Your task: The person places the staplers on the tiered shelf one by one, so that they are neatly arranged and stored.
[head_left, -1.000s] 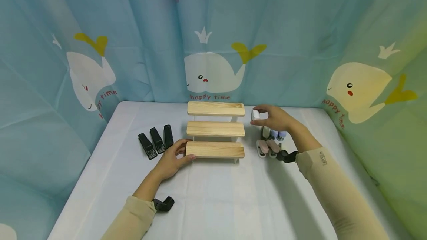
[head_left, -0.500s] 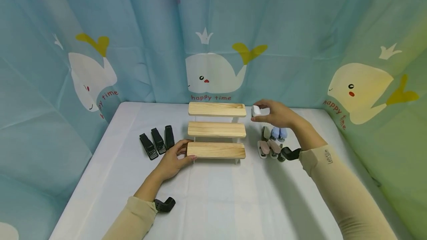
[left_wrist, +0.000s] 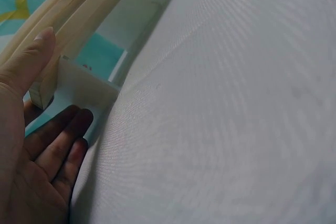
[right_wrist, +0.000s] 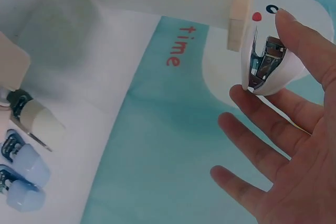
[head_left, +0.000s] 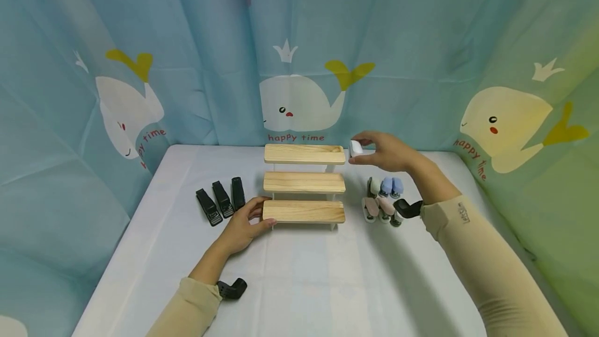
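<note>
A small white stapler (head_left: 355, 148) is pinched between the thumb and fingers of my right hand (head_left: 388, 152), just right of the top board's end. In the right wrist view its metal inside (right_wrist: 268, 60) shows, close to the board ends and apart from them; my other fingers are spread. A three-step display stand with wooden boards (head_left: 304, 211) stands mid-table. My left hand (head_left: 243, 227) grips the left end of its lowest board, thumb on top. In the left wrist view the fingers (left_wrist: 55, 148) sit below, beside the white support (left_wrist: 84, 85).
Right of the stand is a cluster of small staplers: pink (head_left: 371, 207), blue (head_left: 386, 186) and pale green (head_left: 373, 186). Three black staplers (head_left: 223, 199) lie left of the stand. A whale-printed curtain (head_left: 299, 103) encloses the table's back and sides.
My right hand has risen and moved slightly back with the white stapler, bringing it beside the top board. My left hand keeps its grip on the lowest board.
</note>
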### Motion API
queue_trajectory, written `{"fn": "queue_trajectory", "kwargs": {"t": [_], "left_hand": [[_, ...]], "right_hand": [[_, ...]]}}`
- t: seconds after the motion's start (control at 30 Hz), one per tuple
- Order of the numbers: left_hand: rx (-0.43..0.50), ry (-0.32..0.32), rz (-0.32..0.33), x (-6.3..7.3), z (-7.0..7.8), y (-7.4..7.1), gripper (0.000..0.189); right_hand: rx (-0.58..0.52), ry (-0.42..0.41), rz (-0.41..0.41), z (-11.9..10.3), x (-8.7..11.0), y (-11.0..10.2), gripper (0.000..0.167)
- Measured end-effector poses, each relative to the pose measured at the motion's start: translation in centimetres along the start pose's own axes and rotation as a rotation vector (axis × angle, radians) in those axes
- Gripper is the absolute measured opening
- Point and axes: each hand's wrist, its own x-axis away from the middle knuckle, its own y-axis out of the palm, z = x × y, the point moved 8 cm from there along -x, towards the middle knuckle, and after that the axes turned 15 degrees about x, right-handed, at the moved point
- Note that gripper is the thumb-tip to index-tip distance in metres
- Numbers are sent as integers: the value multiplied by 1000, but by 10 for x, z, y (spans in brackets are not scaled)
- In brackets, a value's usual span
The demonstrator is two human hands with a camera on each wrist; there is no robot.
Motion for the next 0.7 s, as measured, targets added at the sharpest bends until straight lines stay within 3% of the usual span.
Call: {"fn": "queue_trajectory", "kwargs": {"t": [0.7], "left_hand": [[-16,-4,12,2,3,2,65]], "right_hand": [[8,-43,-11,-34,-9,-13,70]]}}
